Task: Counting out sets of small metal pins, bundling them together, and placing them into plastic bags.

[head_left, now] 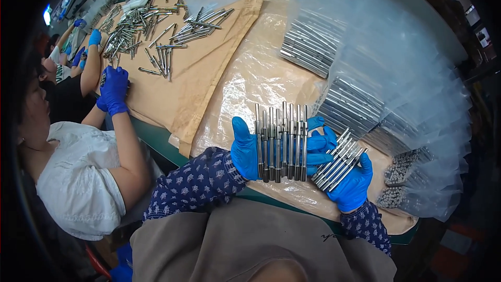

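Observation:
My left hand, in a blue glove, holds a flat row of several metal rods standing upright across its palm and fingers. My right hand, also blue-gloved, grips a slanted bundle of metal rods just to the right. The two bundles nearly touch above a sheet of clear plastic spread on brown paper.
Clear plastic bags filled with rods are stacked in rows at the right. A loose pile of rods lies at the far left on the brown paper. A person in a white top with blue gloves works at my left; more gloved hands lie beyond.

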{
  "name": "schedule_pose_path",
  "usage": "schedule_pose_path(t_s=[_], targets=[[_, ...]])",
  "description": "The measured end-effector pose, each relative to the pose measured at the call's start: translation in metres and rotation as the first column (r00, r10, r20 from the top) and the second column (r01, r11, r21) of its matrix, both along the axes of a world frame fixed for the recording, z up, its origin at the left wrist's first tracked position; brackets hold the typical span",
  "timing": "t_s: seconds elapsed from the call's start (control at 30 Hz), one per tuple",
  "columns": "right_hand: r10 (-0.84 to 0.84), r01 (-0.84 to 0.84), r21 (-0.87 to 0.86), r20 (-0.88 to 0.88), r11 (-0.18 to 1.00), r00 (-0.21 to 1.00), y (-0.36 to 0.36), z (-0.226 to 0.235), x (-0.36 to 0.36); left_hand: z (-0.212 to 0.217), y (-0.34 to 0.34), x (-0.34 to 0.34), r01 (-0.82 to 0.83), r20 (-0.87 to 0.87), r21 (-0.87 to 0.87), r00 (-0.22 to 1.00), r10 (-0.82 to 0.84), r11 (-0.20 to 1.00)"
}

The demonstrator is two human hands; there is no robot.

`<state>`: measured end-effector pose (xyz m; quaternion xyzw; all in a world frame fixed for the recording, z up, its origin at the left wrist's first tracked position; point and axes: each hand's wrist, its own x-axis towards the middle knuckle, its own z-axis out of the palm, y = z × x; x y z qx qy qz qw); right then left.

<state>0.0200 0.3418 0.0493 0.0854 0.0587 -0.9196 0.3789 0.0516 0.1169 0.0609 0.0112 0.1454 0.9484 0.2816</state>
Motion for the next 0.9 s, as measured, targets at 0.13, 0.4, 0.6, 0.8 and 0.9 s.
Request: schedule_pose_path(t_s=[0.13,0.4,0.6,0.8,0.9], targets=[[0.019,-0.017,0.051,-0.037,0.999,0.999,-0.001,0.002,0.001,0.011,0.007,-0.005,0.035,-0.107,0.066,0.994,-0.028,0.997],[-0.052,0.042,0.158,0.061,0.987,0.997,0.0,0.01,0.004,0.013,0.004,-0.006,-0.04,-0.051,0.0,0.998,0.04,0.999],[-0.018,0.02,0.014,-0.115,1.0,0.993,-0.001,0.012,-0.002,0.005,0.005,-0.012,-0.134,-0.016,-0.031,0.991,0.134,0.99],[0.072,-0.069,0.03,-0.119,0.997,0.99,-0.004,0.01,-0.006,0.002,0.0,-0.017,-0.168,-0.111,-0.048,0.981,0.162,0.985],[0.083,-0.076,0.064,-0.114,0.995,0.99,-0.002,0.01,-0.006,0.004,0.0,-0.019,-0.202,-0.138,-0.117,0.973,0.185,0.972]])
